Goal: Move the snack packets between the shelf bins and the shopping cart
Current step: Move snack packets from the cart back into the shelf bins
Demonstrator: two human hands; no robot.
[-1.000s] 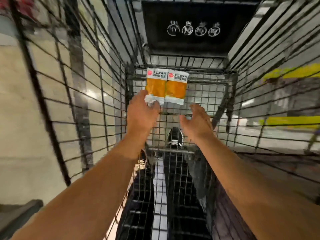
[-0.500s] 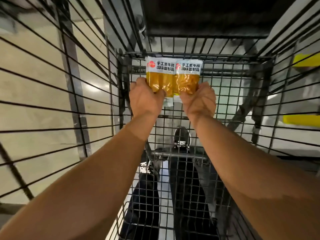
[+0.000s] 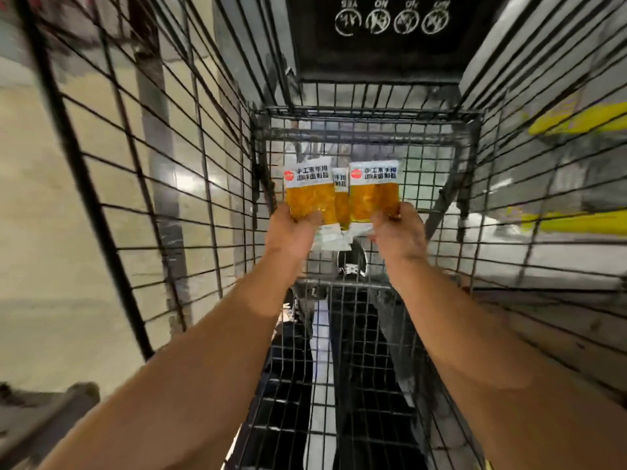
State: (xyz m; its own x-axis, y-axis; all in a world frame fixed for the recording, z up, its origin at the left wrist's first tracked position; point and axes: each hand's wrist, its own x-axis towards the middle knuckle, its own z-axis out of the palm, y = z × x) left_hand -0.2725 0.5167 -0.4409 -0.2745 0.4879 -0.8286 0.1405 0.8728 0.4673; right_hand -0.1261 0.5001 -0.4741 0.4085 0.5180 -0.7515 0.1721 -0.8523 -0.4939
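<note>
Two bare forearms reach forward into the wire shopping cart (image 3: 190, 184), over its mesh floor. The left hand (image 3: 291, 232) pinches the lower edge of a snack packet (image 3: 307, 195), thumb on its front; a second packet (image 3: 340, 198) shows just behind and beside it, though which hand holds that one cannot be told. The right hand (image 3: 400, 234) grips the bottom of another packet (image 3: 373, 189), fingers curled round its lower corner. All three packets are held upright inside the cart, near its far end and above the floor mesh — clear fronts showing orange-yellow contents, white bands at top and bottom, a small round red logo at the upper left and two lines of dark Chinese characters, too soft to read surely. Beyond them stands the cart's end grid, and higher up a black panel (image 3: 376, 56) carries four white circled symbols with tiny words seen upside down — "YES" and "NO" among them.
</note>
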